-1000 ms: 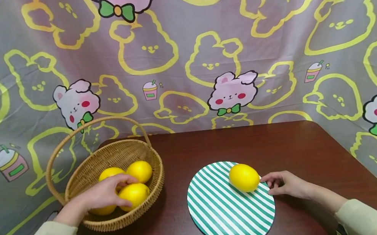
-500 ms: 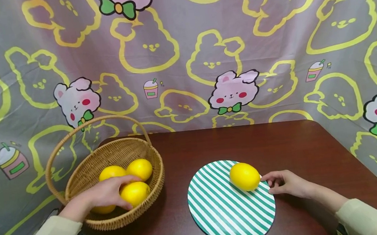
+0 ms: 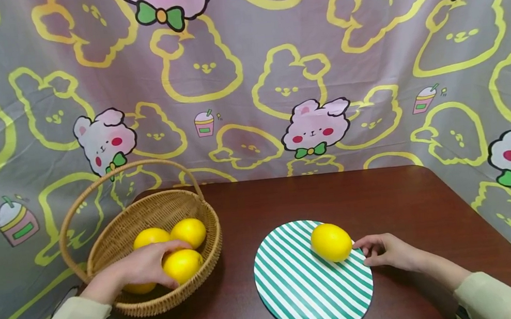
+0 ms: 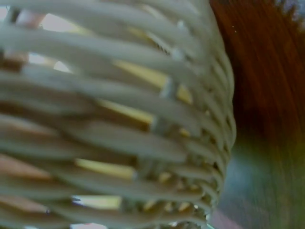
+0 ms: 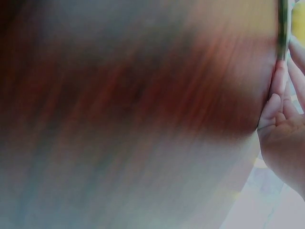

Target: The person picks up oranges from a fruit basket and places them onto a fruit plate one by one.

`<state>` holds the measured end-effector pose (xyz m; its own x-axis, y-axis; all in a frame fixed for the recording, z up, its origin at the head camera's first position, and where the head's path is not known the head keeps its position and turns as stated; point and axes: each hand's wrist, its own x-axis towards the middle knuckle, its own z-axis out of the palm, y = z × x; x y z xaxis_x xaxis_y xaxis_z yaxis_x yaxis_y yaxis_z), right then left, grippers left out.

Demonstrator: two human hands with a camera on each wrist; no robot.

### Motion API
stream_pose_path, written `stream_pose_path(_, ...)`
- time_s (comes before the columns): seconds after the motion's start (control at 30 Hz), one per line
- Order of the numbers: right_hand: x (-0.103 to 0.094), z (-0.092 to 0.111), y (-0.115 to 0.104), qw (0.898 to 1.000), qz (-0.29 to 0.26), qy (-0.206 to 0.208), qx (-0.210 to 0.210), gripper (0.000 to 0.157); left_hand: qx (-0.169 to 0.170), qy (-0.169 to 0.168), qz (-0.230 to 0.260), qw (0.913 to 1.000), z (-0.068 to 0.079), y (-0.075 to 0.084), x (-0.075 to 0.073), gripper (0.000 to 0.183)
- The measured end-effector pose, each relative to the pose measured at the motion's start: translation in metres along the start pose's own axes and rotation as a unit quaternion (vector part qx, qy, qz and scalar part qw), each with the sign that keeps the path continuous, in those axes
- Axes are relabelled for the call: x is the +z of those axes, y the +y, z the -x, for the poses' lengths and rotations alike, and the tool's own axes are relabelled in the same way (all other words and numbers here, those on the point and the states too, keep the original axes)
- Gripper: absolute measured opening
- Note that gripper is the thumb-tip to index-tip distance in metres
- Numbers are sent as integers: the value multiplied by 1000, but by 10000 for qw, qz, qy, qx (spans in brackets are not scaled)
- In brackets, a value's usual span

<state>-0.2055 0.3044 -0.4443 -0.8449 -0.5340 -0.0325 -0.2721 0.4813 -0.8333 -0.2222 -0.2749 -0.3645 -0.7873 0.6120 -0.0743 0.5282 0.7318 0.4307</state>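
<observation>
My left hand reaches into a wicker basket and grips a yellow lemon, thumb on top and fingers under its near side. Two more lemons lie behind it, and another shows under my palm. The left wrist view is filled by the blurred basket weave. My right hand rests on the table with loosely curled fingers at the right rim of a green-and-white striped plate. One lemon lies on the plate just left of those fingertips. In the right wrist view the fingers touch the plate's rim.
The dark wooden table is backed and flanked by a cartoon-print cloth. The basket's tall handle arches over the lemons. Bare tabletop lies behind the plate and to its right.
Hardly anything: my left hand has settled a little closer round the lemon in the basket. The right hand and the lemon on the plate have stayed put.
</observation>
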Motion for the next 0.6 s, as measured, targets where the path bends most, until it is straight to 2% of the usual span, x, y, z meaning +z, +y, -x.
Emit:
stream_pose_path(0.27,0,-1,2,9999,9,40,111,39,190,156,192,9995,4,1,-1,72)
stream_pose_path(0.43,0,-1,2,9996,79,44,262,42,153,278,340,9989,6,0,-3,71)
stream_pose_path(0.6,0,0,2,9997,73,46,229,42,51,490,408,9980,8,1,-3,70)
